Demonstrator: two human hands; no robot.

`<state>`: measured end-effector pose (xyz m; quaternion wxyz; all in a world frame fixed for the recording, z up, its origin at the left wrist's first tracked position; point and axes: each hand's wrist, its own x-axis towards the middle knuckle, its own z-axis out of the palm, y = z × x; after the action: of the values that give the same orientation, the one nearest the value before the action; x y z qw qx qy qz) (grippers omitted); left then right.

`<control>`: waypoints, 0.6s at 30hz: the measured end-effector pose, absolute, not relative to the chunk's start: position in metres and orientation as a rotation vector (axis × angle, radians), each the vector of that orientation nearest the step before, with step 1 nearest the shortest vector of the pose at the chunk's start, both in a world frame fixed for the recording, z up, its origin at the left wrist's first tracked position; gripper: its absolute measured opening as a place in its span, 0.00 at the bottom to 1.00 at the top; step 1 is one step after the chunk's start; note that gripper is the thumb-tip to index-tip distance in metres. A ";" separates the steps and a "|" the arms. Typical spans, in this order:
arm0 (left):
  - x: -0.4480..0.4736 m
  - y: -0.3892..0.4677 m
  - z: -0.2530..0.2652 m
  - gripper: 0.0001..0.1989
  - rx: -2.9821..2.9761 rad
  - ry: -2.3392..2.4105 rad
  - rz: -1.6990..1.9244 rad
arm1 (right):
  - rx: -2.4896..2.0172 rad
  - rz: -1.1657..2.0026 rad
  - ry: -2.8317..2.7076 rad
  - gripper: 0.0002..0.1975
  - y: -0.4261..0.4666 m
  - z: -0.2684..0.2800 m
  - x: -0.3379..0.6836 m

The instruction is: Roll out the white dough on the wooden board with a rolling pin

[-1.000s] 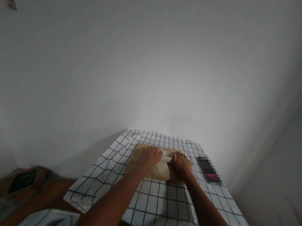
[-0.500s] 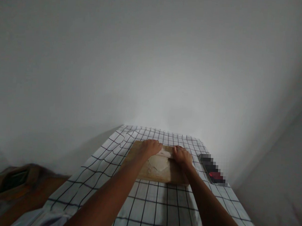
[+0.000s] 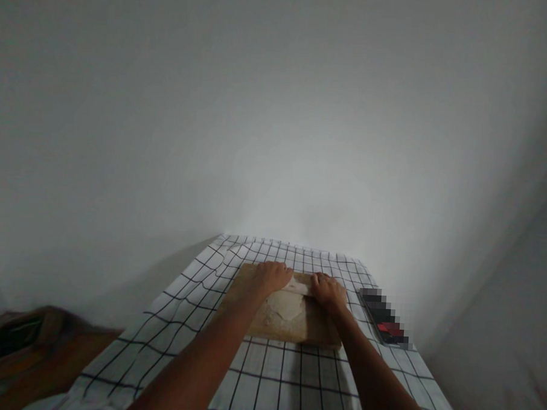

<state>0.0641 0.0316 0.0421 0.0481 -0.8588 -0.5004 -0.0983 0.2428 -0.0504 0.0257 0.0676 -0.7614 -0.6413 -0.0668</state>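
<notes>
A wooden board point(image 3: 316, 328) lies on the checked tablecloth, with a thin, flattened piece of pale dough point(image 3: 289, 307) on it. Across the far part of the board runs a light rolling pin point(image 3: 301, 287), visible only between my hands. My left hand point(image 3: 274, 276) curls over its left end, and my right hand point(image 3: 328, 289) curls over its right end. Both hands are closed from above, and they hide the ends of the pin. The dough lies just on my side of the pin.
The white tablecloth point(image 3: 261, 374) with dark lines covers the table. At its right edge lies a dark, pixelated flat object point(image 3: 380, 312) with a red patch. A blurred brown wooden piece of furniture point(image 3: 45, 346) stands low at the left. A pale wall point(image 3: 277, 120) rises behind.
The whole scene sits slightly lower in the picture, as my head has tilted up a little. On the board, my hands and the rolling pin have hardly moved.
</notes>
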 end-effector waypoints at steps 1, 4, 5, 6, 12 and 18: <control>0.063 0.031 0.041 0.22 -2.623 -1.497 -0.306 | -2.274 -0.242 -1.937 0.18 -0.050 0.024 0.243; 0.060 0.028 0.036 0.20 -2.630 -1.440 -0.361 | -2.233 -0.265 -1.886 0.19 -0.050 0.020 0.243; 0.059 0.027 0.034 0.20 -2.617 -1.452 -0.387 | -2.226 -0.250 -1.864 0.19 -0.050 0.020 0.243; 0.059 0.027 0.032 0.20 -2.601 -1.465 -0.414 | -2.220 -0.234 -1.847 0.20 -0.051 0.019 0.243; 0.055 0.022 0.026 0.20 -2.592 -1.385 -0.445 | -2.211 -0.202 -1.834 0.20 -0.059 0.017 0.240; 0.053 0.014 0.023 0.19 -2.582 -1.339 -0.546 | -2.191 -0.195 -1.768 0.22 -0.065 0.015 0.238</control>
<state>0.0531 0.0143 0.0234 0.0912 -0.8688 -0.4506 -0.1836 0.2379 -0.0652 0.0152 0.1590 -0.7666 -0.6184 -0.0681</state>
